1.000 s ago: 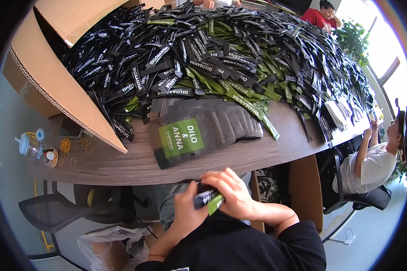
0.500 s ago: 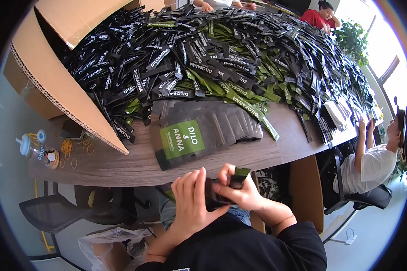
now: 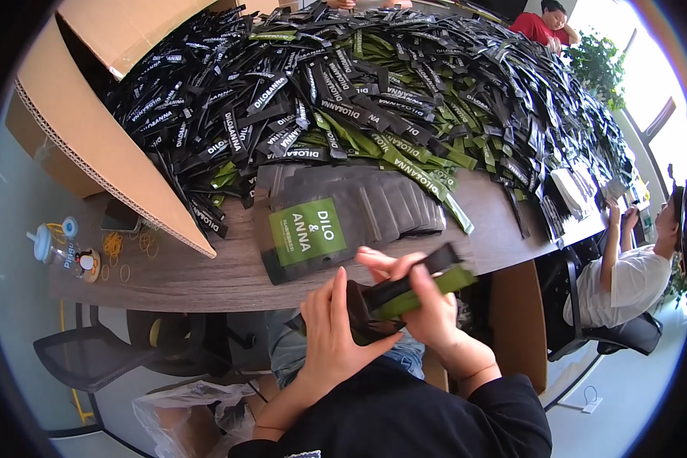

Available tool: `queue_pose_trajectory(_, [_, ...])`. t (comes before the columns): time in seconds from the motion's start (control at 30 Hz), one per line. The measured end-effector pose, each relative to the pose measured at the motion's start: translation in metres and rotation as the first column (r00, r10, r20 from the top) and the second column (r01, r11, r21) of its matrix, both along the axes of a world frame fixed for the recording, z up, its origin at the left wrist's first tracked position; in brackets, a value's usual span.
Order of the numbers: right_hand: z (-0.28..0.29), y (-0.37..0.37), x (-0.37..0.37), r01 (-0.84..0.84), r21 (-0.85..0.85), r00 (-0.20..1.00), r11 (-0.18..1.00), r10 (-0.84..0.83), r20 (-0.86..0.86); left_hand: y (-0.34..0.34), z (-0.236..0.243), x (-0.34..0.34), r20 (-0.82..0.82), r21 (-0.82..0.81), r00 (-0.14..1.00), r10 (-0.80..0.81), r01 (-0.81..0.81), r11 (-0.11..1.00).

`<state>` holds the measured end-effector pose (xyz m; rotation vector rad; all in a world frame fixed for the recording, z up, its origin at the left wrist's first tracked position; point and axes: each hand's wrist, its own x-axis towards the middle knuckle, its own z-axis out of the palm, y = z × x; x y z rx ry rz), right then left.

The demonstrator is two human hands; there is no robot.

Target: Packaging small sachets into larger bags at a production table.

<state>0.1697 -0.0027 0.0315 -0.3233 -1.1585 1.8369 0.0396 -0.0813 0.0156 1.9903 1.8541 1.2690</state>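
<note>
My left hand (image 3: 327, 336) is wrapped round a dark pouch (image 3: 359, 309) above my lap, at the table's front edge. A few black and green stick sachets (image 3: 452, 281) are pinched in my right hand (image 3: 429, 314). Their lower ends are at the pouch's mouth; the fingers hide how deep they sit. Just beyond my hands, a fanned stack of flat dark-grey pouches (image 3: 378, 217) lies on the table, the front one bearing a green label. Behind it rises a big heap of black and green stick sachets (image 3: 359, 99).
A cardboard box (image 3: 91, 137) stands open at the left. Near it are a clear drinking bottle (image 3: 65, 256), rubber bands (image 3: 113, 244) and a phone (image 3: 120, 217). A person in white (image 3: 611, 286) works at the right; a person in red (image 3: 540, 29) sits at the far right.
My right hand has shifted slightly, with its fingers repositioned. The sachets now stretch out to the upper right, showing more of their length. My left hand stays on the pouch.
</note>
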Motion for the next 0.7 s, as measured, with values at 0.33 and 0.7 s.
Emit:
queue_pose_trajectory(0.33, [0.007,-0.007,0.005,0.189,0.028,0.975,0.981,-0.191,0.111,-0.013,0.008,-0.053,0.390,-0.213,0.913,-0.117,0.213,0.954])
queue_pose_trajectory(0.7, [-0.005,0.025,0.025,-0.567,0.045,0.673,0.823,0.431,0.602,-0.014,0.013,-0.050,0.271,-0.174,0.909,-0.317,0.370,0.913])
